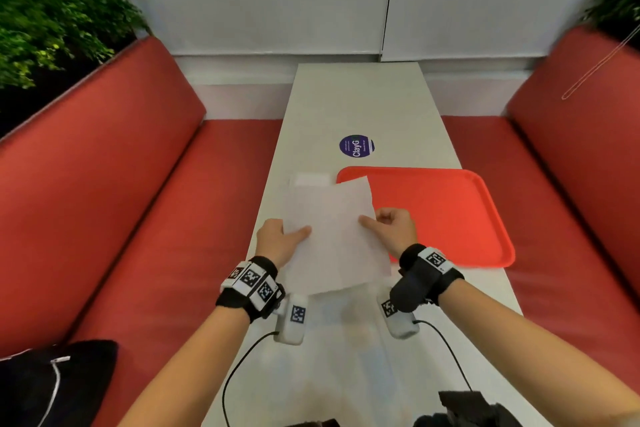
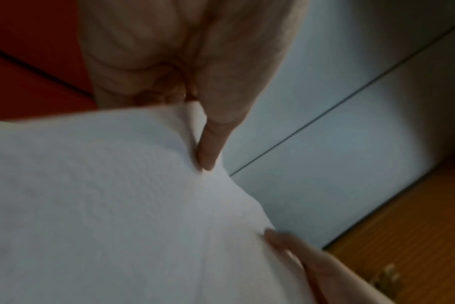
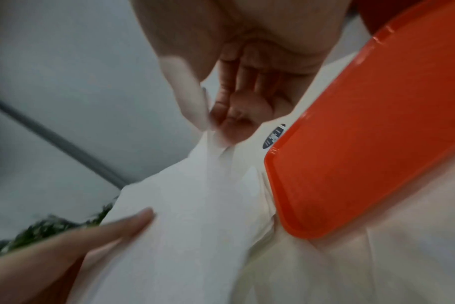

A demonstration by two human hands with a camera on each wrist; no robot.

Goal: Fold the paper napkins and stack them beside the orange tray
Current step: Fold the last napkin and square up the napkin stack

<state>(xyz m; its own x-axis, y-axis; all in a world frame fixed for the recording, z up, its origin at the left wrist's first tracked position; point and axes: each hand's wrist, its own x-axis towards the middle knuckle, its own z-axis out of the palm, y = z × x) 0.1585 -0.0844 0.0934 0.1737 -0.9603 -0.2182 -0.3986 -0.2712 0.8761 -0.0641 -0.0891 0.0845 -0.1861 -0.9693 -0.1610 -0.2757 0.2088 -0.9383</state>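
The white paper napkin (image 1: pixel 332 236), an unfolded thin sheet, sits at the centre of the head view, held up off the long white table (image 1: pixel 360 97) with the left hand (image 1: pixel 280 241) pinching its left edge and the right hand (image 1: pixel 394 227) pinching its right edge, thumbs on top. It looks like the start of a fold; the next move probably calls for bringing one edge over to meet the other squarely. Behind the sheet, upper centre, a small white folded piece (image 1: pixel 311 180) lies just beside the flat orange plastic tray (image 1: pixel 450 215), likely the stack begun. A round purple sticker (image 1: pixel 356 146) sits further up, red bench seats (image 1: pixel 138 184) at both sides. In the left wrist view the thumb (image 2: pixel 208 148) presses the napkin's textured face at centre, the other hand's finger at lower right. In the right wrist view the fingers (image 3: pixel 229 115) clamp the sheet's edge at centre, with the tray's corner close at right, where a swinging edge might catch.
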